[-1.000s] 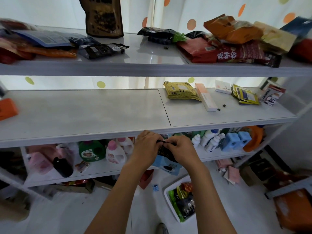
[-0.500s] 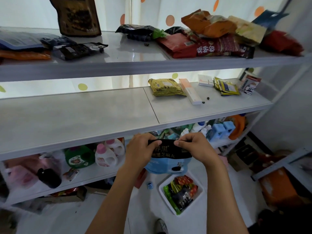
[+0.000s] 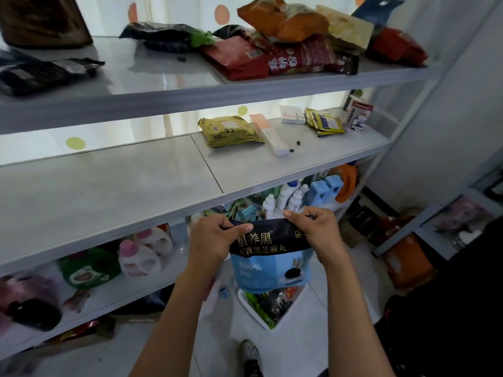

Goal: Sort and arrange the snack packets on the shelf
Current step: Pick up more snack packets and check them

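Both forearms reach forward from the bottom of the view and meet in front of the middle shelf's edge. The left hand (image 3: 213, 238) pinches the top left corner of a black and pale blue snack bag (image 3: 268, 258), thumb lying across the front of the black band and the other fingers curled behind it. The right hand (image 3: 315, 231) pinches the top right corner in the same way, knuckles up and wrist bent downward. The bag hangs upright between the two hands, its printed face toward the camera, its top edge stretched between the thumbs and its lower part dangling free. Directly below it on the floor sits a white basket (image 3: 246, 302) with more packets inside, and a shoe (image 3: 251, 355) shows near the bottom edge. Behind the hands, the lower shelf (image 3: 141, 284) carries pink-capped detergent bottles (image 3: 141, 254) on the left and white and blue bottles (image 3: 307, 193) on the right. The middle shelf (image 3: 114, 191) above holds a yellow packet (image 3: 230, 130), a long slim box (image 3: 269, 134) just beside it, and small sachets (image 3: 325, 123) farther right. On the top shelf (image 3: 163, 85), red, orange and yellow bags (image 3: 288, 44) lie piled at the right, with dark packets (image 3: 43, 74) at the left.
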A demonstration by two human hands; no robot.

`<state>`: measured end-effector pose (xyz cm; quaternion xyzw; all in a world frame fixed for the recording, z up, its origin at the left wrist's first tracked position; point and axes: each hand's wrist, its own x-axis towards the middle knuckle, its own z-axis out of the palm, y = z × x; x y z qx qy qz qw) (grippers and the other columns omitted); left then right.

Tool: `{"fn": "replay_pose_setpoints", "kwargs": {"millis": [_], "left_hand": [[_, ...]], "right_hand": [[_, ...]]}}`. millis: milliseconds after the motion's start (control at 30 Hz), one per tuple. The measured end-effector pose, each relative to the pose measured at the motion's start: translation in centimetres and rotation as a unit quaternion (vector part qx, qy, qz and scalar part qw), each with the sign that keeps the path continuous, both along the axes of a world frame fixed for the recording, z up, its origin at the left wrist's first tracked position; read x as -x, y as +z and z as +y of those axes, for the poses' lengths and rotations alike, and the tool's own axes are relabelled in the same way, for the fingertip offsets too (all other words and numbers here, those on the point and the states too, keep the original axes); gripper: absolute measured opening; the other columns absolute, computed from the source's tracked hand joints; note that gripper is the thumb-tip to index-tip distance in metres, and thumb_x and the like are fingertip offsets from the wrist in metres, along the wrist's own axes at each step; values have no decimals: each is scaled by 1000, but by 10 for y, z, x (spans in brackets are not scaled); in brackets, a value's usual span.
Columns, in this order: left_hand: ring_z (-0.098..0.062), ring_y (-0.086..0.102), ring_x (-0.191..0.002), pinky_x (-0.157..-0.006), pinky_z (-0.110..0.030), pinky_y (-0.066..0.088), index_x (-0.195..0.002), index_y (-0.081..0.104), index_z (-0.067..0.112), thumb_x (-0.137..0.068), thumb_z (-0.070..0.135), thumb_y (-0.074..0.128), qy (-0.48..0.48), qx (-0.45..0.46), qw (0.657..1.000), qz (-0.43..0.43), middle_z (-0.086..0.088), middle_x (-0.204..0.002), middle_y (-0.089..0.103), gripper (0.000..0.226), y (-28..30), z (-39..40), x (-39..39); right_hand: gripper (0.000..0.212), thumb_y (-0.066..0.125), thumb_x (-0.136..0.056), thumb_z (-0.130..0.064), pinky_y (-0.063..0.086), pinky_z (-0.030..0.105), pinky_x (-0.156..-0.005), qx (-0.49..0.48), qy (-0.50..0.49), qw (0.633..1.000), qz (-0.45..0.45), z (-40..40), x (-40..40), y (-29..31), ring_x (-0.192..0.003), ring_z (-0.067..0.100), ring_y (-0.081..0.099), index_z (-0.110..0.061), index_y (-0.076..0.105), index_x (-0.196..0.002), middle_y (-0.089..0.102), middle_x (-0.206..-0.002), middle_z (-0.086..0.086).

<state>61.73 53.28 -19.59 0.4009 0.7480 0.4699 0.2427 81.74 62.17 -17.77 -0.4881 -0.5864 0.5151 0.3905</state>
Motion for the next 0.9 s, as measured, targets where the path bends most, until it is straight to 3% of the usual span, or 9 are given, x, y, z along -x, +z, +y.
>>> {"fn": "replay_pose_setpoints", "kwargs": {"millis": [200,300,367,433,533,600,700,800,900], "left_hand": [[-27,67,-66,-71,-52,57,-67,73,20,-79,21,78,-52,-44,990,-125,-2,-65,71,13,-6,26,-16],[-23,65,-63,-65,-43,55,-68,72,17,-80,28,78,-52,-54,996,-55,0,-61,67,17,-7,36,-19],[-19,63,-61,-62,-37,51,-68,72,16,-79,32,78,-56,-57,997,7,2,-60,65,20,-6,42,-24],[-15,61,-61,-60,-34,48,-69,73,18,-79,35,77,-66,-38,995,57,4,-62,65,20,-6,52,-32],[-9,63,-62,-63,-36,52,-71,76,23,-79,33,77,-114,-6,991,63,9,-64,68,13,-16,69,-43],[-7,64,-64,-66,-39,54,-72,75,26,-80,30,76,-163,3,985,59,12,-66,69,9,-29,83,-52],[-5,63,-66,-65,-30,49,-75,75,27,-84,35,72,-223,56,970,81,15,-67,68,12,-48,102,-68],[-1,57,-68,-62,-23,37,-72,69,41,-89,42,63,-296,120,943,90,19,-65,61,18,-71,126,-81],[-10,62,-78,-69,-26,47,-83,70,33,-95,43,54,-300,166,939,26,11,-77,66,22,-110,151,-91]], "right_hand": [[39,76,-85,-26,36,25,-52,14,-101,994,26,15,-13,-8,-53,14,41,-8,49,-63,42,-58,8],[37,69,-90,-36,42,31,-63,3,-131,990,-57,31,-13,-25,-65,16,51,-9,55,-68,54,-65,5],[29,67,-90,-41,51,36,-76,20,-156,981,-112,41,-11,-35,-84,20,62,-14,61,-85,65,-86,3],[35,67,-87,-48,54,43,-89,108,-161,974,-115,46,-6,-42,-100,24,61,-18,57,-101,63,-106,6],[44,69,-85,-51,61,49,-75,301,-103,948,21,49,2,-43,-101,30,64,-14,59,-106,63,-107,10],[45,70,-87,-45,61,48,-68,355,-74,928,82,58,6,-54,-97,34,68,-8,62,-112,68,-108,19],[8,56,-95,-10,61,45,-65,348,-131,923,100,76,3,-73,-82,34,69,-8,61,-102,69,-97,21],[30,41,-92,12,58,35,-52,362,-193,906,105,97,-11,-105,-76,31,67,-9,60,-99,67,-90,17],[34,46,-90,8,60,37,-64,360,-218,904,71,112,-27,-153,-86,31,70,-14,63,-109,70,-102,18]]}}
